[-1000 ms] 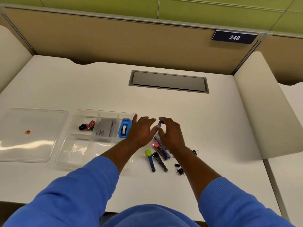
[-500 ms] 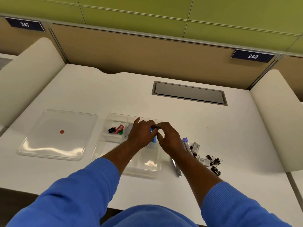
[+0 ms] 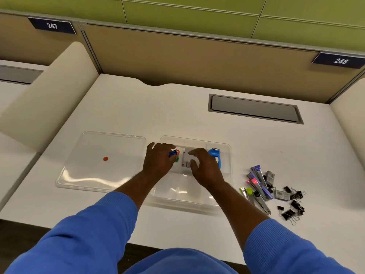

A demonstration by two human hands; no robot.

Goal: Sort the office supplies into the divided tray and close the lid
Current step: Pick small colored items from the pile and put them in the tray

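While I watched through the head camera, the left hand (image 3: 158, 163) pinched a small blue piece (image 3: 172, 153) at its fingertips over the far-left compartment of the divided tray (image 3: 177, 192). It was just where red and green bits (image 3: 177, 155) lay beside its fingers, a placement I read as like going with like. The right hand (image 3: 205, 169) hovered with fingers spread and loosely bent, gripping nothing, over a grey box (image 3: 185, 163) in the middle compartment. A blue tape dispenser (image 3: 214, 155) stood just past its knuckles on the right. Well off to the right of that hand, a heap of slim staplers and clippers (image 3: 256, 182) and black binder clips (image 3: 292, 206) lay unsorted on the white desk (image 3: 138, 107), so I judged the job under half done. The clear lid (image 3: 102, 175), marked with a red dot (image 3: 105, 159), lay flat to the left of the left hand, likely parked there until the tray is filled. Beyond both hands a grey cable hatch (image 3: 254, 108) sat flush in the desk. Tan partitions carried plates numbered 247 (image 3: 52, 26) and 248 (image 3: 340, 60) beneath a green wall.
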